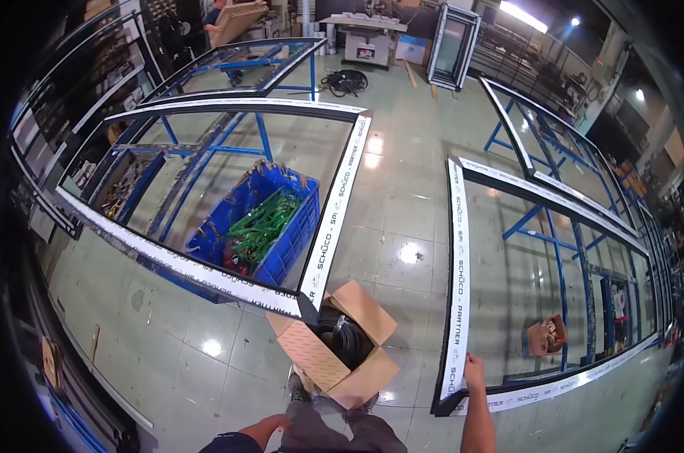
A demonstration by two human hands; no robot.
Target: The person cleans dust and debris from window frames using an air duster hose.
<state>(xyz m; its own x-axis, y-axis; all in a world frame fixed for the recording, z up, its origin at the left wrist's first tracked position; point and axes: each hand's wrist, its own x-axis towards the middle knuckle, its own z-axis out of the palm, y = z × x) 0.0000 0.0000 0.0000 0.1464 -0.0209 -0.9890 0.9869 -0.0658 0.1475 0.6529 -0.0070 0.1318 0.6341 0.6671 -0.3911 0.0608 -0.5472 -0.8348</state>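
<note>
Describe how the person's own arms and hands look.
A dark sleeve ends above the bare left forearm. The right forearm is also bare, with no sleeve in view. No glove shows on the left hand or right hand.

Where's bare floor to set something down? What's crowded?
Widest is the bare floor between the near left frame and the near right frame, beyond the open carton. Another patch lies left of the carton, this side of that left frame. It's crowded at the carton and under the left frame, where the blue crate stands.
</note>
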